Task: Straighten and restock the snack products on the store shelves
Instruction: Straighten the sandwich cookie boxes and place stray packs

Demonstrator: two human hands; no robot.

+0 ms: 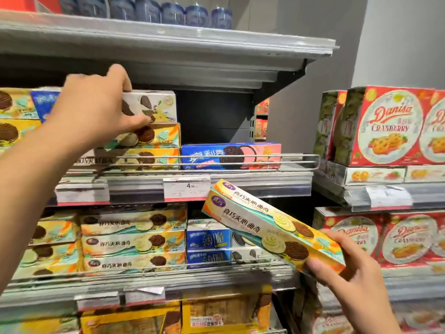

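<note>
While our left hand point(96, 109) gripped the top box point(149, 106) of the shelf point(240, 182) stack, our right hand point(349, 271) held a spare box point(269, 225) below. We should line edges up gently.

Definitely a shop, snack aisle. Metal shelves point(168, 42) stacked with cookie boxes point(134, 244), price tags point(186, 189) along the edges. Danisa tins point(390, 126) at 3 o'clock.
</note>
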